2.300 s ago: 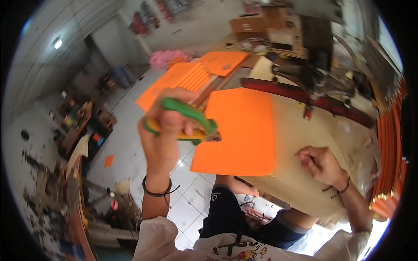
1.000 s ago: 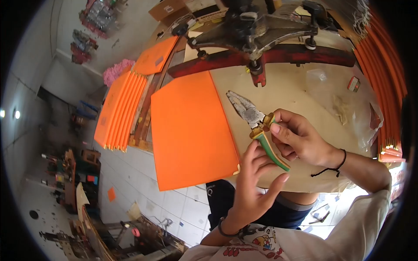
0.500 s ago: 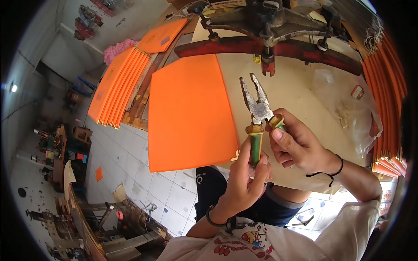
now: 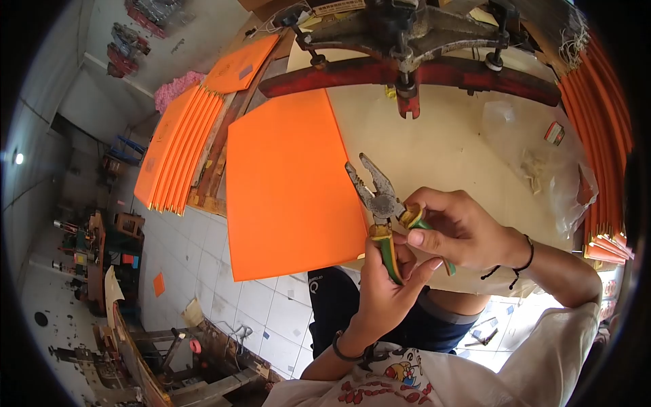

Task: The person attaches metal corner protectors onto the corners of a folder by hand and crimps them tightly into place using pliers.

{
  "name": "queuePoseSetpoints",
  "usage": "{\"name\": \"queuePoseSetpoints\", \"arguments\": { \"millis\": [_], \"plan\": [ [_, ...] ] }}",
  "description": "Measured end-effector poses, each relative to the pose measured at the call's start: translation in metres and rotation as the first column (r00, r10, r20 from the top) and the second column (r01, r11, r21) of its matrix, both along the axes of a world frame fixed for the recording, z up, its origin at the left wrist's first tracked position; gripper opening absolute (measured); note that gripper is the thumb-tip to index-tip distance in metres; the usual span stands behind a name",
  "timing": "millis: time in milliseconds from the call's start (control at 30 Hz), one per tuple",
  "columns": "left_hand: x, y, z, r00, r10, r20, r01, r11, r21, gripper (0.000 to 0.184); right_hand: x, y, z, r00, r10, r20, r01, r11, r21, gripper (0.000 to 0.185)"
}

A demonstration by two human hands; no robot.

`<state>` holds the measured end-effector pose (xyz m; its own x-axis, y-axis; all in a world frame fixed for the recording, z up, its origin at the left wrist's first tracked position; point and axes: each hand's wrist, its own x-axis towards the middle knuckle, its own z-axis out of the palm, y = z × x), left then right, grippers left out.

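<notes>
A pair of pliers [image 4: 383,203] with worn metal jaws and green-and-yellow handles is held up in front of me, jaws apart and pointing up and left. My left hand [image 4: 386,292] is closed around the left handle. The right handle sits in the closed fingers of my right hand [image 4: 461,230]. Left of the pliers lies a flat orange sheet or folder [image 4: 291,190], its right edge just behind the jaws. Both hands are above the near part of the tan-covered table [image 4: 420,149].
A black-and-red metal press frame [image 4: 413,68] spans the table's far side. Stacked orange folders stand at the left [image 4: 180,149] and right [image 4: 600,149]. A clear plastic bag [image 4: 505,129] and a small red box [image 4: 554,133] lie at the right of the table. White floor tiles [image 4: 271,312] show below.
The pliers have come down toward me and tilted left. Both hands have moved lower with them, still on the handles.
</notes>
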<state>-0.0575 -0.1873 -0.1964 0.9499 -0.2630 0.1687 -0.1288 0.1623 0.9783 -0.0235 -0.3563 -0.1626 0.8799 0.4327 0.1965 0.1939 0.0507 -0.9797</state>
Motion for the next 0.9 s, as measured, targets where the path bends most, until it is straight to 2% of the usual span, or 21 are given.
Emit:
{"name": "queuePoseSetpoints", "arguments": {
  "millis": [67, 167, 267, 367, 467, 500, 567, 700, 800, 833, 867, 900],
  "plan": [
    [-0.001, 0.001, -0.002, 1.0, -0.002, 0.026, 0.002, 1.0, 0.023, 0.043, 0.0, -0.001, 0.002, 0.999, -0.02, 0.048, 0.022, 0.999, -0.037, 0.025],
    [-0.002, 0.003, 0.004, 0.999, -0.032, 0.042, 0.029, 0.997, 0.07, 0.042, 0.001, 0.0, -0.001, 0.999, -0.02, 0.049, 0.019, 0.999, 0.027, 0.024],
    [-0.007, 0.007, 0.009, 0.995, -0.102, -0.014, 0.101, 0.994, -0.048, 0.045, 0.002, 0.005, -0.004, 0.989, -0.069, 0.127, 0.056, 0.994, 0.098, 0.024],
    [-0.008, 0.009, 0.021, 0.984, -0.158, -0.088, 0.149, 0.985, -0.092, 0.051, 0.003, -0.001, 0.002, 0.999, -0.034, 0.028, 0.032, 0.998, 0.062, 0.027],
    [0.0, 0.007, 0.016, 0.956, -0.152, 0.252, 0.113, 0.98, 0.164, 0.054, 0.003, -0.004, 0.006, 0.996, -0.088, 0.011, 0.089, 0.995, -0.042, 0.031],
    [-0.002, 0.007, 0.014, 0.968, -0.175, 0.178, 0.151, 0.979, 0.14, 0.052, 0.004, -0.006, 0.006, 0.993, -0.087, 0.074, 0.093, 0.992, -0.086, 0.032],
    [-0.001, 0.001, 0.015, 0.972, -0.166, 0.168, 0.155, 0.985, 0.077, 0.052, 0.007, -0.011, 0.002, 0.977, -0.078, 0.196, 0.113, 0.978, -0.174, 0.033],
    [0.0, -0.009, 0.021, 0.981, -0.191, 0.033, 0.194, 0.973, -0.128, 0.05, 0.007, -0.007, -0.005, 0.933, -0.203, 0.296, 0.239, 0.967, -0.09, 0.034],
    [0.009, -0.008, 0.027, 0.977, -0.214, -0.008, 0.213, 0.975, -0.064, 0.047, 0.009, -0.007, -0.001, 0.89, -0.242, 0.387, 0.292, 0.953, -0.075, 0.035],
    [0.014, -0.005, 0.027, 0.978, -0.205, -0.037, 0.206, 0.978, 0.021, 0.056, 0.011, -0.009, -0.001, 0.868, -0.246, 0.431, 0.311, 0.946, -0.088, 0.036],
    [0.018, -0.007, 0.025, 0.98, -0.189, -0.066, 0.183, 0.979, -0.09, 0.054, 0.011, -0.009, 0.0, 0.869, -0.252, 0.426, 0.315, 0.945, -0.085, 0.036],
    [0.023, -0.007, 0.02, 0.983, -0.183, -0.008, 0.181, 0.978, -0.101, 0.053, 0.011, -0.009, 0.001, 0.869, -0.258, 0.422, 0.32, 0.944, -0.082, 0.036]
  ]
}}
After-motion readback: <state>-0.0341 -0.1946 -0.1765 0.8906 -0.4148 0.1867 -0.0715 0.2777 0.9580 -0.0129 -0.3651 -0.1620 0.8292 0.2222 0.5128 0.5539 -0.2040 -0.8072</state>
